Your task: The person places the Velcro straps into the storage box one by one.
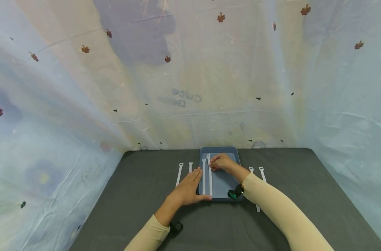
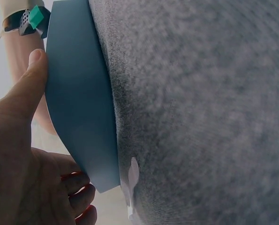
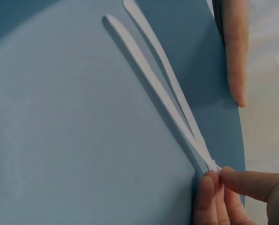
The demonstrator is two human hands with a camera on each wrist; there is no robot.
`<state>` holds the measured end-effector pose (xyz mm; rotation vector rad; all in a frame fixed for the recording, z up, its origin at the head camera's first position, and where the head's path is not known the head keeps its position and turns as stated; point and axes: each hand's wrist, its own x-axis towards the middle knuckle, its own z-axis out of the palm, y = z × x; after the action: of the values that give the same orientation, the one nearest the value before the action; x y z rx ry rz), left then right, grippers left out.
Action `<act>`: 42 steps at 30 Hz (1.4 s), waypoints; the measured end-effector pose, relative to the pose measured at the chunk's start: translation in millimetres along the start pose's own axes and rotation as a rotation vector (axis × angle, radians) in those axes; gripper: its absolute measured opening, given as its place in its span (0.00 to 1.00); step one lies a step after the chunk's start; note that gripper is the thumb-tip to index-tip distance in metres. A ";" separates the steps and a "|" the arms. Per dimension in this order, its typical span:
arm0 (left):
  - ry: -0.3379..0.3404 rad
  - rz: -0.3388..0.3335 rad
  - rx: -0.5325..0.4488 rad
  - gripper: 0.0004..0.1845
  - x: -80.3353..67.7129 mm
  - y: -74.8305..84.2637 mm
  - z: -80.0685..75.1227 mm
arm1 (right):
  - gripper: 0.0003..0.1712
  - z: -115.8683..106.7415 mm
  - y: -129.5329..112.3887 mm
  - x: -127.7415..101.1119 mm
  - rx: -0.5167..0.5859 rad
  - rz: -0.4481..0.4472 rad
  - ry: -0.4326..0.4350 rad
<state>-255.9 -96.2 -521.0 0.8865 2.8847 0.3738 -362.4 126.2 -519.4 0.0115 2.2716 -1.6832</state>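
White strap [image 3: 174, 110] pinched by right hand [image 1: 221, 162]; left hand [image 1: 188, 188] steadies tray [image 1: 223, 181].

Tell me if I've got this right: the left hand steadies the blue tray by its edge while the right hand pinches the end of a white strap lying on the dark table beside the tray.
Not quite. The white strap that the right hand pinches lies inside the blue tray, not on the table beside it; the right wrist view shows it on the tray's blue floor. The left hand does steady the tray's edge.

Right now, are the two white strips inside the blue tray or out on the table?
Inside. Both white strips lie flat on the blue tray; the right hand pinches one end.
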 end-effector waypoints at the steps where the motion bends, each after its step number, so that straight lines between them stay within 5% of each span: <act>1: -0.001 -0.001 -0.002 0.65 0.0 0.1 -0.4 | 0.09 0.3 -0.1 0.4 -0.011 0.000 -0.001; 32: 0.006 -0.003 0.002 0.65 0.1 0.1 1.3 | 0.05 5.8 -2.9 -3.7 -0.119 -0.026 0.056; 42: 0.003 0.004 0.007 0.65 -0.9 1.6 -0.8 | 0.04 5.1 -6.8 -6.6 -0.058 -0.040 0.077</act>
<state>-254.5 -95.6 -519.8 0.8934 2.8890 0.3657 -356.2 120.6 -512.8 0.0186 2.3916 -1.6623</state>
